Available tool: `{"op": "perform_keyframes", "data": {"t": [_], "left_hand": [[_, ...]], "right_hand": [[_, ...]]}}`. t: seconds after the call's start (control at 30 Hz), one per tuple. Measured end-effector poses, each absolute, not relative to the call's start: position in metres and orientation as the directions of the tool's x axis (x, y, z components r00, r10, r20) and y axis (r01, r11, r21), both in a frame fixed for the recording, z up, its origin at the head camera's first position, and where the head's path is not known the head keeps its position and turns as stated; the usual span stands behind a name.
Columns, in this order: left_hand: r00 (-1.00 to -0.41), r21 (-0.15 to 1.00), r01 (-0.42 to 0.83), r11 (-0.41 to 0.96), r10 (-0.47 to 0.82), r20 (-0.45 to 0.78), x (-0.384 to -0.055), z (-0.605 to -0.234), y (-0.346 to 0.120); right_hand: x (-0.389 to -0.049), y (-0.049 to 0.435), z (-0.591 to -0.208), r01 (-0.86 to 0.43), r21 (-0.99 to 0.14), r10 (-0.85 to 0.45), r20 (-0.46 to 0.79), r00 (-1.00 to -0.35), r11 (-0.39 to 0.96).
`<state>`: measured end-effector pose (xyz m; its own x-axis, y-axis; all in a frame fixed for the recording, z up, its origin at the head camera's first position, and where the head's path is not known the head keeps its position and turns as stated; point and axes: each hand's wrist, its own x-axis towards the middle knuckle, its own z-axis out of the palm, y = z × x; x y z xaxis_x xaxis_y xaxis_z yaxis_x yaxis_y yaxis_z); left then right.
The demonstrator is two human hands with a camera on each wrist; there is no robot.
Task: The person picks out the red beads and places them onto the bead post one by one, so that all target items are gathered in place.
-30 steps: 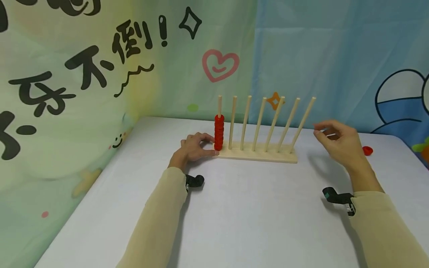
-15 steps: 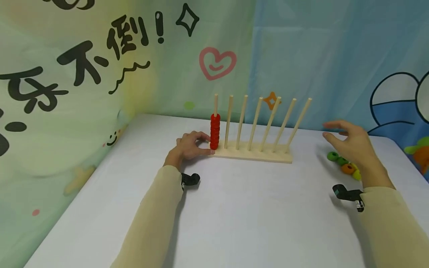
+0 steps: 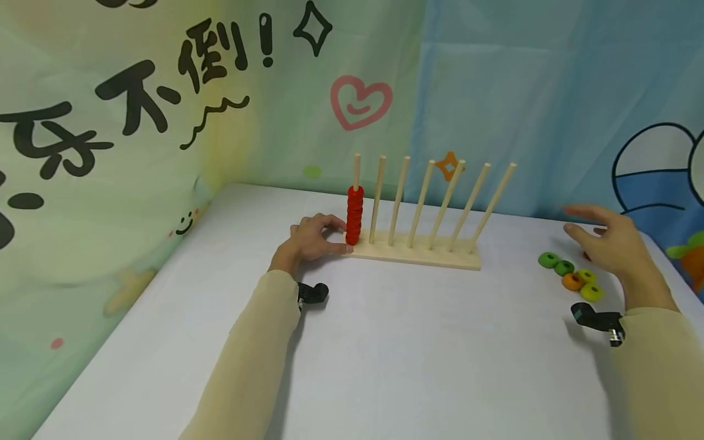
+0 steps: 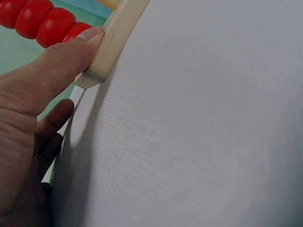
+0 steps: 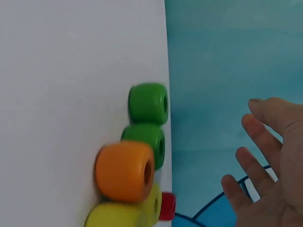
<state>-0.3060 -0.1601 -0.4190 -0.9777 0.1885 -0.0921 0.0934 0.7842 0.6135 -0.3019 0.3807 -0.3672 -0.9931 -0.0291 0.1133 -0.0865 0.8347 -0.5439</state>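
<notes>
A wooden peg rack [image 3: 418, 255] with several upright pegs stands on the white table. Red beads [image 3: 355, 214] are stacked on its leftmost peg. My left hand [image 3: 316, 237] holds the rack's left end; in the left wrist view its thumb [image 4: 71, 54] lies on the base beside the lowest red bead. My right hand [image 3: 613, 244] is raised at the right, fingers apart and holding nothing. Left of it lie loose beads: two green beads [image 3: 556, 263], an orange bead [image 3: 572, 282] and two yellow beads [image 3: 591, 291]. A red bead [image 5: 167, 206] shows behind them in the right wrist view.
The white table [image 3: 412, 348] runs back to a printed cloth backdrop [image 3: 495, 91]. Another cloth panel [image 3: 110, 214] borders its left side. Black wrist cameras [image 3: 313, 294] sit on both wrists.
My right hand has moved right, away from the rack, and its fingers have spread. The loose beads it covered have come into view. My left hand keeps its place at the rack.
</notes>
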Motion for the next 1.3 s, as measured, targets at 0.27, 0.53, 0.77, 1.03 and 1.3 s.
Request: {"op": "perform_keyframes", "data": {"t": [0.27,0.53,0.77,1.03,1.3], "left_hand": [[-0.980,0.610,0.098,0.787,0.184,-0.081,-0.306,-0.419,-0.161],[-0.980,0.602,0.110,0.791,0.189,-0.069,-0.306,-0.419,-0.159],[-0.980,0.595,0.104,0.797,0.184,-0.075,-0.306,-0.418,-0.158],[-0.978,0.604,0.122,0.788,0.199,-0.061,-0.306,-0.418,-0.160],[-0.978,0.597,0.121,0.793,0.199,-0.066,-0.307,-0.420,-0.163]], "right_hand": [[-0.299,0.403,-0.382,0.058,-0.439,0.044,-0.043,-0.998,0.897],[-0.301,0.417,-0.409,0.123,-0.447,0.108,-0.060,-0.992,0.886],[-0.308,0.424,-0.420,0.171,-0.441,0.144,-0.096,-0.985,0.881],[-0.308,0.430,-0.421,0.234,-0.414,0.191,-0.144,-0.971,0.879],[-0.308,0.421,-0.415,0.199,-0.440,0.170,-0.104,-0.980,0.876]]}}
